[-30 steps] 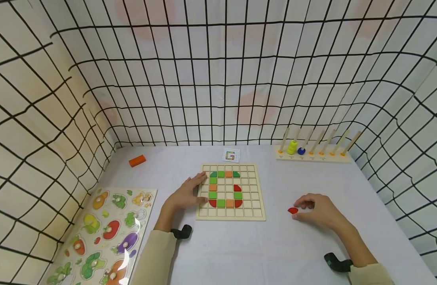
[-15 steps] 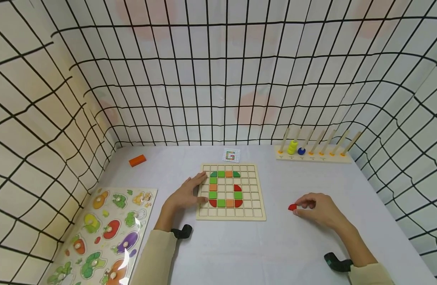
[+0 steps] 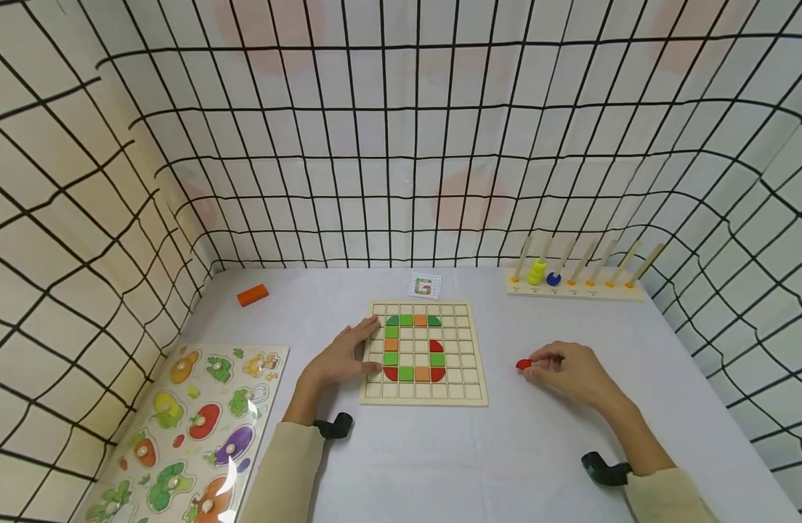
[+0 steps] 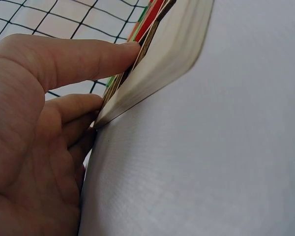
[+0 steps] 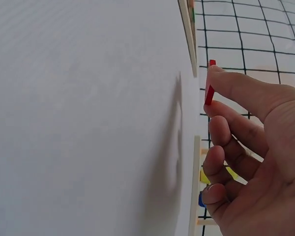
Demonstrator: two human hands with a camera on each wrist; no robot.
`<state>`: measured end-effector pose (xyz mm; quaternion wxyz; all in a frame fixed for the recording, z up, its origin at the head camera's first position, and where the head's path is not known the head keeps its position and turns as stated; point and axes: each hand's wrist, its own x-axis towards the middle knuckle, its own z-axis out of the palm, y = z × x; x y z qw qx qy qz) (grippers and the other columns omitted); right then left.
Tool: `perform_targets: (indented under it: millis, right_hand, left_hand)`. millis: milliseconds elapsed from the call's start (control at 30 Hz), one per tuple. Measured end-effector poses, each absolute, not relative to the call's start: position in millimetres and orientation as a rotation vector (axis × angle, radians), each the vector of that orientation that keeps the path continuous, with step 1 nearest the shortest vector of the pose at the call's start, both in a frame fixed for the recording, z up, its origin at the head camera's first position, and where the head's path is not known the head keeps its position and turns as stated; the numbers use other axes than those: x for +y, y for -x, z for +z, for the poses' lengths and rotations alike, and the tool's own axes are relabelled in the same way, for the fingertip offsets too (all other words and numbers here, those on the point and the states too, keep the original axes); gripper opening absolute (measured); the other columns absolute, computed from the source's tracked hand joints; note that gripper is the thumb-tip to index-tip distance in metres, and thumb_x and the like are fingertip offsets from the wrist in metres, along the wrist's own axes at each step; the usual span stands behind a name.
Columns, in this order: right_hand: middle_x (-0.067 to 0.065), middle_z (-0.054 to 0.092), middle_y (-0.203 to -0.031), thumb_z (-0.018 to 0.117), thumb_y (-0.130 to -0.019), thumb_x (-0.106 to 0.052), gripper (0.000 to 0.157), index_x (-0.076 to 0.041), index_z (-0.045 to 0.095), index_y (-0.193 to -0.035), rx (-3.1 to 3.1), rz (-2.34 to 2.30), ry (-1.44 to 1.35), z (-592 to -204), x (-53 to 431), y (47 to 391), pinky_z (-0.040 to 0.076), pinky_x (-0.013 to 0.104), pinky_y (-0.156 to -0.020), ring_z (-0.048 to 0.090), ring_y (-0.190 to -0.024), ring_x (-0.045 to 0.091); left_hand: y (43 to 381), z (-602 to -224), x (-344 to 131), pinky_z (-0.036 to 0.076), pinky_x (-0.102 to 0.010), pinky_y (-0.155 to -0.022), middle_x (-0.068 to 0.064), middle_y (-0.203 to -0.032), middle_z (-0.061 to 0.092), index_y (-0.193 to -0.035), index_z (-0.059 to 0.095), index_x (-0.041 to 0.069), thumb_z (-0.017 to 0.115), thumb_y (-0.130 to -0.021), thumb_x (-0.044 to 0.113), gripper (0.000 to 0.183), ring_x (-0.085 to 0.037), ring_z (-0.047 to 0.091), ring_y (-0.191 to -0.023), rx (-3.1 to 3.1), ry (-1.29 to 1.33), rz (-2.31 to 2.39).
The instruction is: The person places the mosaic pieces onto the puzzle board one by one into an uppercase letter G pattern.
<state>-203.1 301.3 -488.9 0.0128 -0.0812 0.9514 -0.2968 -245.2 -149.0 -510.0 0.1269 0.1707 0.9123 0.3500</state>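
Observation:
In the head view a wooden grid board (image 3: 463,393) lies mid-table, with green, orange and red tiles set in its cells in a G shape. My left hand (image 3: 341,356) rests at the board's left edge, thumb and fingers spread; in the left wrist view the thumb (image 4: 88,61) lies straight over the rim. To the right of the board, my right hand (image 3: 574,372) pinches a small red tile (image 3: 523,364) with a curved side. The right wrist view shows this thin tile (image 5: 209,91) between thumb and forefinger, raised over the table, the other fingers curled.
A small card (image 3: 425,285) printed with a coloured G lies behind the board. At the back right stands a peg rack (image 3: 574,291) with yellow and blue beads. An orange block (image 3: 253,295) sits back left, and a vegetable knob puzzle (image 3: 280,356) lies front left.
My right hand has turned the red tile in its fingers and moved slightly left and away from me with it. The left hand and the board stay put.

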Motion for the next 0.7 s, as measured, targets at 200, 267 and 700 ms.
perform_targets:
  millis: [200,267,700]
  right_hand:
    - [-0.002,0.063,-0.083,0.082,-0.088,-0.032,0.023,-0.015,0.078,-0.103,2.958,-0.957,0.265,-484,288,212,0.043,0.026,-0.064,0.053,-0.082,0.018]
    - [-0.002,0.063,-0.083,0.082,-0.088,-0.033,0.024,-0.015,0.078,-0.104,2.955,-0.972,0.271,-484,284,215,0.043,0.025,-0.063,0.053,-0.082,0.018]
    - [-0.002,0.063,-0.085,0.083,-0.086,-0.033,0.024,-0.019,0.080,-0.105,2.892,-1.048,0.315,-482,234,237,0.042,0.029,-0.067,0.052,-0.086,0.019]
  left_hand:
    - [245,-510,-148,0.008,-0.048,-0.133,0.007,-0.173,0.021,-0.163,0.032,0.017,0.076,-0.085,0.030,0.091,-0.024,0.014,-0.161,2.661,-0.500,1.020]
    - [244,-509,-148,0.008,-0.047,-0.133,0.007,-0.173,0.020,-0.164,0.031,0.017,0.075,-0.085,0.030,0.091,-0.023,0.015,-0.161,2.663,-0.500,1.013]
    - [244,-509,-147,0.010,-0.052,-0.132,0.008,-0.173,0.021,-0.163,0.032,0.019,0.075,-0.086,0.030,0.090,-0.029,0.013,-0.162,2.668,-0.472,1.003]
